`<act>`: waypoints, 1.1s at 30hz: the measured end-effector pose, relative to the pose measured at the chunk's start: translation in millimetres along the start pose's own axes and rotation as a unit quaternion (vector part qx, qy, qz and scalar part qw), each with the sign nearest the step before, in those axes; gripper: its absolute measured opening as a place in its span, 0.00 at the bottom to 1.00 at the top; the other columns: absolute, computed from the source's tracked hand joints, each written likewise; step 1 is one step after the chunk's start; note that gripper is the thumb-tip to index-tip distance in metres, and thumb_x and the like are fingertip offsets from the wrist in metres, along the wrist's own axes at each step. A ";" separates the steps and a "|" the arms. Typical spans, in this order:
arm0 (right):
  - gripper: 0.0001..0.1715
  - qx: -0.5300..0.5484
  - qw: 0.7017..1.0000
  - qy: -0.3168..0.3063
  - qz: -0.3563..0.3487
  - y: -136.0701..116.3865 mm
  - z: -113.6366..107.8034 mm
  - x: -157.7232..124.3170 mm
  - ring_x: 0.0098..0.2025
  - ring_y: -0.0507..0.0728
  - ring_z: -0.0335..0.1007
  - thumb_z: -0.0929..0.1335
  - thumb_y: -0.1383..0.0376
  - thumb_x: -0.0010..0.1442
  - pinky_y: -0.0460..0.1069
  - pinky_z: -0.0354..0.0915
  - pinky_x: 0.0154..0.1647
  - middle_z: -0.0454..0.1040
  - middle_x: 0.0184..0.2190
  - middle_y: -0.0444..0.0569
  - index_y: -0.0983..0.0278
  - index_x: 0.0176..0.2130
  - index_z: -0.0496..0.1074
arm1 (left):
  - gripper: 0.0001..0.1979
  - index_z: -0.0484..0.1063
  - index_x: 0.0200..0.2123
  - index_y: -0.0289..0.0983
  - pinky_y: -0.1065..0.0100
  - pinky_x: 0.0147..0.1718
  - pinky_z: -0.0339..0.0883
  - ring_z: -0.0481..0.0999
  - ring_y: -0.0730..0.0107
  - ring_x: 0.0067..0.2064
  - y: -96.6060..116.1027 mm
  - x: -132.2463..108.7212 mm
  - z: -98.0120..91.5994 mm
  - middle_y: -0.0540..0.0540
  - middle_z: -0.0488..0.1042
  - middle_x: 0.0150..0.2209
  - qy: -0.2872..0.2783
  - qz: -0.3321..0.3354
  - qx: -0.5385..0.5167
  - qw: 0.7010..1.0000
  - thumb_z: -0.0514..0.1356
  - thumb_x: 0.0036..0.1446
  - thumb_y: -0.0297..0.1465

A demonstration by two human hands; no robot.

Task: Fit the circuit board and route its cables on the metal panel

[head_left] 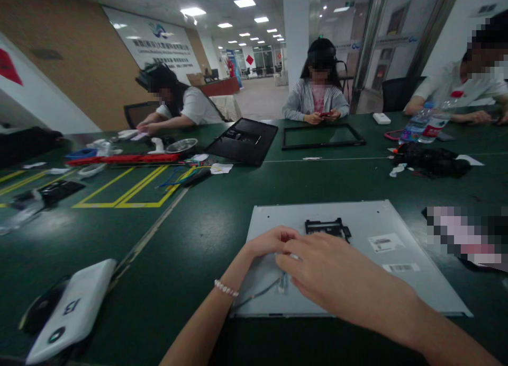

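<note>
A flat grey metal panel (381,270) lies on the green table in front of me, with a small black bracket (327,227) near its far edge and white labels (386,243) to the right. My left hand (270,241) and my right hand (321,268) meet over the panel's near left part, fingers curled together around a small connector on a thin grey cable (257,294). The cable runs from under the hands toward the panel's near left edge. What exactly the fingertips pinch is mostly hidden. A bead bracelet (226,288) sits on my left wrist.
A white device (73,310) lies at the near left. Across the table are a black back cover (244,141), a black frame (321,136), a red tray (123,158), coloured wires (178,176), a black bundle (431,159) and bottles (426,123). Three other people sit at the far side.
</note>
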State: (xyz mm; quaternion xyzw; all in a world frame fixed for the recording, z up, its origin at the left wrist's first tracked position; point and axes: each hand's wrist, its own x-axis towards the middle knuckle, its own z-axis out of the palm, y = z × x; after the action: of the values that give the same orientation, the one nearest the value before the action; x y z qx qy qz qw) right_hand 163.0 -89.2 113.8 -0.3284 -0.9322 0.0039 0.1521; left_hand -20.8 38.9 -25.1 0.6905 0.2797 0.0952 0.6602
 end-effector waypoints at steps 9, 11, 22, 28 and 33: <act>0.20 0.015 0.996 -0.015 0.086 12.0 87.3 -9.3 0.52 0.64 0.70 0.69 0.68 0.59 0.58 0.71 0.45 0.71 0.54 0.55 0.65 0.52 0.69 | 0.11 0.76 0.37 0.33 0.71 0.37 0.65 0.71 0.72 0.35 -2.7 3.0 0.1 0.48 0.75 0.35 -0.004 -0.010 -0.055 0.998 0.64 0.47 0.24; 0.19 -0.008 0.994 0.015 0.104 9.6 108.5 -14.6 0.50 0.61 0.71 0.66 0.72 0.61 0.56 0.71 0.44 0.73 0.52 0.54 0.64 0.52 0.70 | 0.11 0.75 0.37 0.32 0.71 0.36 0.65 0.72 0.73 0.36 -3.2 4.2 0.6 0.47 0.75 0.35 -0.002 -0.004 -0.052 0.999 0.64 0.47 0.24; 0.12 -0.083 0.975 0.122 0.165 3.2 144.7 -24.2 0.40 0.58 0.74 0.66 0.74 0.62 0.52 0.69 0.41 0.78 0.43 0.52 0.65 0.45 0.74 | 0.11 0.73 0.39 0.32 0.73 0.29 0.67 0.71 0.78 0.29 -14.3 6.0 3.6 0.48 0.73 0.34 -0.025 0.013 -0.065 0.997 0.64 0.53 0.29; 0.10 -0.076 0.974 0.118 0.180 7.5 144.3 -30.6 0.43 0.58 0.74 0.66 0.73 0.62 0.52 0.69 0.43 0.78 0.44 0.53 0.65 0.43 0.75 | 0.13 0.73 0.40 0.32 0.70 0.31 0.70 0.73 0.77 0.29 -16.1 7.4 3.7 0.47 0.73 0.35 -0.031 0.006 -0.083 0.996 0.65 0.53 0.32; 0.07 -0.070 0.978 0.122 0.151 13.6 136.4 -35.8 0.42 0.59 0.74 0.68 0.67 0.63 0.53 0.69 0.42 0.78 0.42 0.52 0.64 0.43 0.75 | 0.12 0.73 0.40 0.32 0.70 0.30 0.71 0.74 0.77 0.27 -13.3 6.8 5.1 0.47 0.74 0.35 -0.038 0.003 -0.080 0.996 0.65 0.55 0.33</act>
State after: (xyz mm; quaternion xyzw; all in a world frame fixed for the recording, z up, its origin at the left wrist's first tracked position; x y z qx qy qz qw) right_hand 158.7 -87.9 -27.8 -0.4734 -0.8441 -0.0787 0.2391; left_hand -16.1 37.6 -40.2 0.6395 0.2434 0.0930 0.7233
